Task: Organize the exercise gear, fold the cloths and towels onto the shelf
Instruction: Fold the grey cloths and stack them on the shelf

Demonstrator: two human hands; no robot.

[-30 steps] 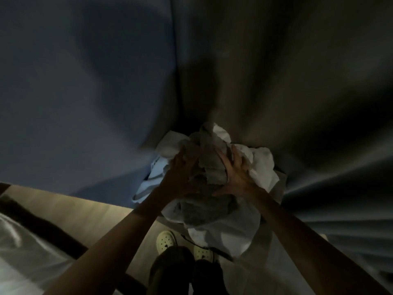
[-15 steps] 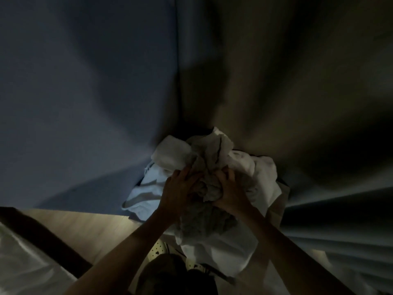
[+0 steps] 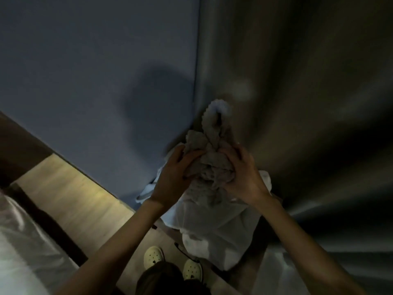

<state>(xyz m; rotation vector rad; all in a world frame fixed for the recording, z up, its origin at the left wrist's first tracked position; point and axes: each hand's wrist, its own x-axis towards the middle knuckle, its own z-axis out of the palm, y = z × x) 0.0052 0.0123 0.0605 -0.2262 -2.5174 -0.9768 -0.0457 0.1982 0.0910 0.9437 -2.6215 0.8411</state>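
A crumpled grey towel (image 3: 212, 154) is bunched between both hands, with one end sticking up toward the wall corner. My left hand (image 3: 174, 175) grips its left side with curled fingers. Its right side is held the same way by my right hand (image 3: 242, 175). Under the towel lies a heap of white cloths (image 3: 212, 222), piled on a surface I cannot make out in the dim light.
A blue-grey wall (image 3: 95, 81) meets a darker curtain (image 3: 308, 92) just behind the heap. Light wood floor (image 3: 70, 188) runs along the left, with a white bed edge (image 3: 19, 241) at the lower left. My feet in pale clogs (image 3: 154, 255) stand below the heap.
Both hands have lifted the grey towel up out of the white cloths, and its end now stands above the heap. The view has swung, showing more floor at left.
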